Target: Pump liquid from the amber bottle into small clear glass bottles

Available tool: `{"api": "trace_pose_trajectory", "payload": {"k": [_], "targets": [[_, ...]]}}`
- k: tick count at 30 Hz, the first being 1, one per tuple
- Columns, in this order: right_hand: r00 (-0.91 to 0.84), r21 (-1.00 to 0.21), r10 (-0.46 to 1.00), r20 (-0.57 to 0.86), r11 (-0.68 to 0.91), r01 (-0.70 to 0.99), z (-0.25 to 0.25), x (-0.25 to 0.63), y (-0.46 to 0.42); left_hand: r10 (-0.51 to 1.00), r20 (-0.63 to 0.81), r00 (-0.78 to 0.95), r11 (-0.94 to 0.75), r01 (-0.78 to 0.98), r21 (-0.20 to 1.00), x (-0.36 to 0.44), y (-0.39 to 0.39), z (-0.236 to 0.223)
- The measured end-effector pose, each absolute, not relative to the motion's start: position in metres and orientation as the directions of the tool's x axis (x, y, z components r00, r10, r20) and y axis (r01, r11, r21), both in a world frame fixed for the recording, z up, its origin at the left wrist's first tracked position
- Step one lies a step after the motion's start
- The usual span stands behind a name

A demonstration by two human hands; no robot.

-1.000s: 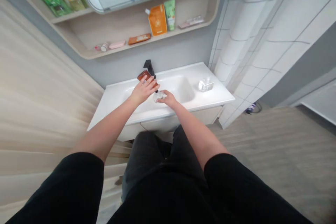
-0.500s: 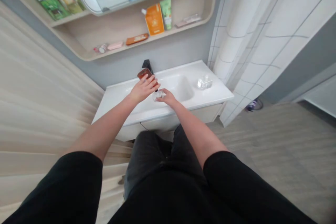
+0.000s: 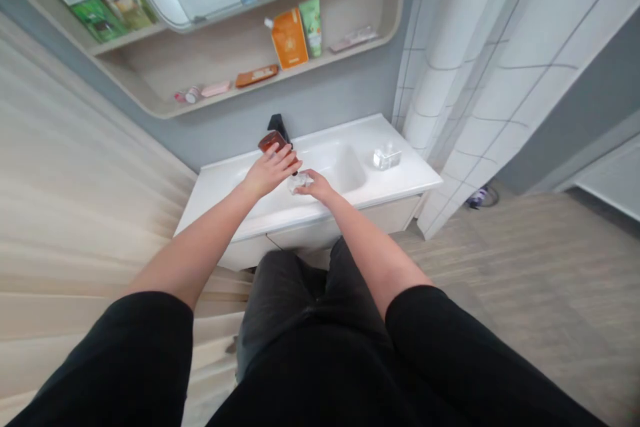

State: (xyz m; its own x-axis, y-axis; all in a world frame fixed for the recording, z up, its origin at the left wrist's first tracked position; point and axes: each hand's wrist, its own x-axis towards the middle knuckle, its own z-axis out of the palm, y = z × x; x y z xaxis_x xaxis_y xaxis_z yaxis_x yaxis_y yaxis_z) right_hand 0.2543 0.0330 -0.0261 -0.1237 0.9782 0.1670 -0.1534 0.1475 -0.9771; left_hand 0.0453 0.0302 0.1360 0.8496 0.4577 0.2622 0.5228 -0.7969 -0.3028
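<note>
My left hand (image 3: 270, 170) grips a brown bottle (image 3: 270, 141), tipped sideways over the white sink (image 3: 395, 180). Its dark neck points down toward a small clear container (image 3: 301, 181), which my right hand (image 3: 317, 187) holds just below and to the right. Both hands are over the left side of the basin, in front of the black tap (image 3: 277, 123). Whether anything pours out is too small to see.
A clear glass holder (image 3: 386, 158) stands on the sink's right side. The shelf above carries an orange pouch (image 3: 289, 38), a green tube (image 3: 311, 27) and small flat items. A white curtain (image 3: 475, 67) hangs at the right, a beige ribbed wall at the left.
The hands keep the same grip and place over the basin. The view has drifted slightly, so everything sits a little further left and lower.
</note>
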Motion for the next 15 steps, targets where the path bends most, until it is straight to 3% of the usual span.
{"api": "trace_pose_trajectory", "payload": {"k": [15], "targets": [[-0.190, -0.986, 0.972, 0.140, 0.120, -0.113, -0.028, 0.259, 0.031, 0.576, 0.425, 0.699, -0.695, 0.692, -0.196, 0.023, 0.020, 0.107]]}}
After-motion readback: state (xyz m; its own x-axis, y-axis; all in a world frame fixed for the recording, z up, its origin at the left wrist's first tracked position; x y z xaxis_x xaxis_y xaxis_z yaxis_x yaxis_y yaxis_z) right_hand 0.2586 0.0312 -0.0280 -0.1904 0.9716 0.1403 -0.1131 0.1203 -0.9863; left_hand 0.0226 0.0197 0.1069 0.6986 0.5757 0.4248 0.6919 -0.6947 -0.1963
